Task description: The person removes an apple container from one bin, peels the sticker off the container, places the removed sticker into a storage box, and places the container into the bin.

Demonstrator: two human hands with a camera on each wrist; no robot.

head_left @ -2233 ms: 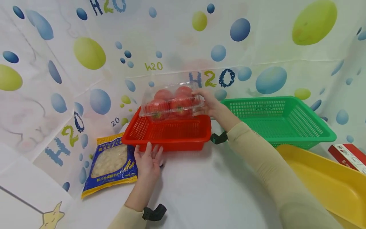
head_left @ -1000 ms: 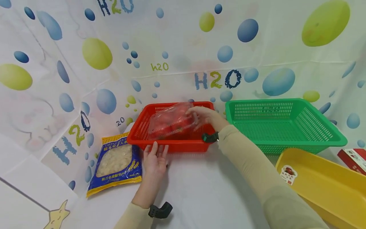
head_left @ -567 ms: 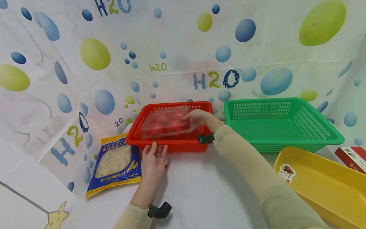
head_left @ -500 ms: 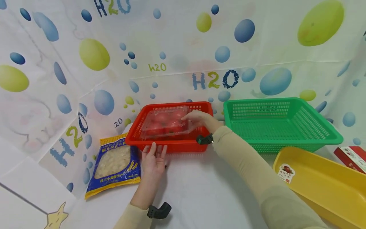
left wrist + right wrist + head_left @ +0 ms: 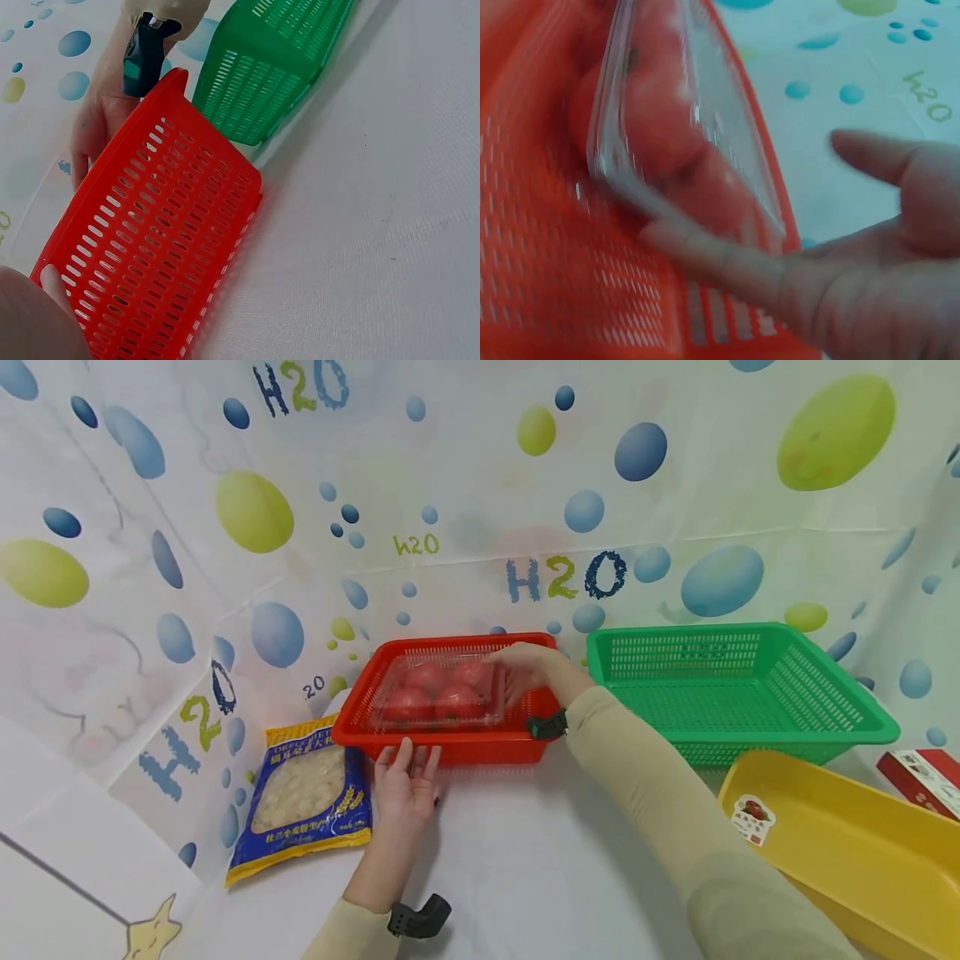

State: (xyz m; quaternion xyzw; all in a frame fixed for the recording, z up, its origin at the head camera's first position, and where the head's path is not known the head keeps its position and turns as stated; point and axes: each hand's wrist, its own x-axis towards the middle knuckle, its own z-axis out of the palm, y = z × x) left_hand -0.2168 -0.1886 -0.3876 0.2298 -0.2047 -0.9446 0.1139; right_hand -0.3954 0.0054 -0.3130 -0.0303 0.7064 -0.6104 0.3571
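Observation:
A clear plastic clamshell box [image 5: 493,702] of several red tomatoes [image 5: 408,703] lies level inside the red basket [image 5: 465,752], toward its left side. At the box's right end is my right hand [image 5: 534,667], reaching over the basket. The right wrist view shows this hand [image 5: 855,277] with the thumb spread away and the fingers extended near the box's edge; the box is not gripped. My left hand [image 5: 405,789] is palm up, its fingertips against the basket's front wall. The left wrist view shows part of this hand [image 5: 34,319] at the basket's rim.
To the right stands a green basket [image 5: 750,747], with a yellow tray [image 5: 847,835] in front of it. A red and white box [image 5: 922,781] lies at the far right. A blue and yellow bag of pasta [image 5: 300,785] lies left of the red basket.
My right hand lowered the box of tomatoes from above the red basket into it. The box has settled from tilted to flat, and the fingers have let go. My left hand stays at the front wall.

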